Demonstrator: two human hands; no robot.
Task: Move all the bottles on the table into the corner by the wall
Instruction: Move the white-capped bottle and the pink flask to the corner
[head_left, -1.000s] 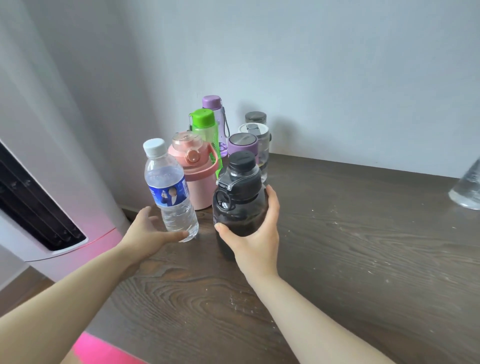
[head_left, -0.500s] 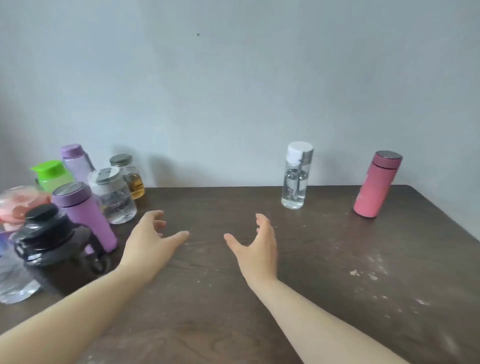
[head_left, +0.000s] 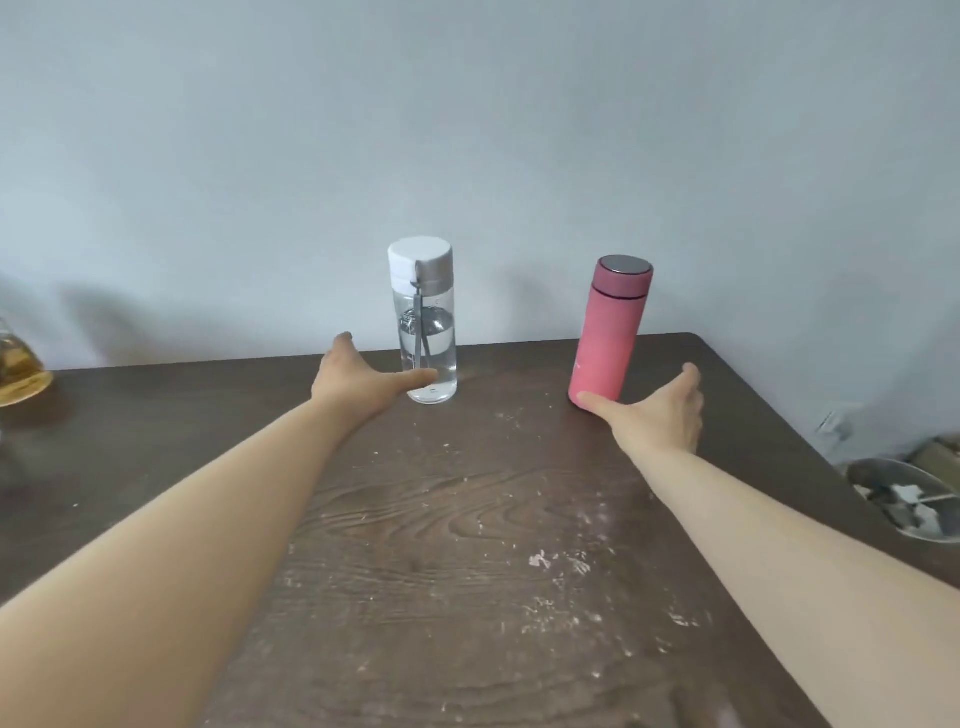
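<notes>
It looks like a plain room in a home: a scuffed dark wood-grain desk (head_left: 467, 545) stands against a bare pale wall (head_left: 467, 130), with everyday drinking bottles (head_left: 423, 322) on it.

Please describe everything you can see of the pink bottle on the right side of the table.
The pink bottle is a slim matte cylinder, apparently a thermos, with a screw-on pink cap and a flat dark grey top. It is closed, and appears tilted in the wide-angle view. It stands near the table's back right corner, close to the wall. The open right hand reaches its base, thumb touching it.
</notes>
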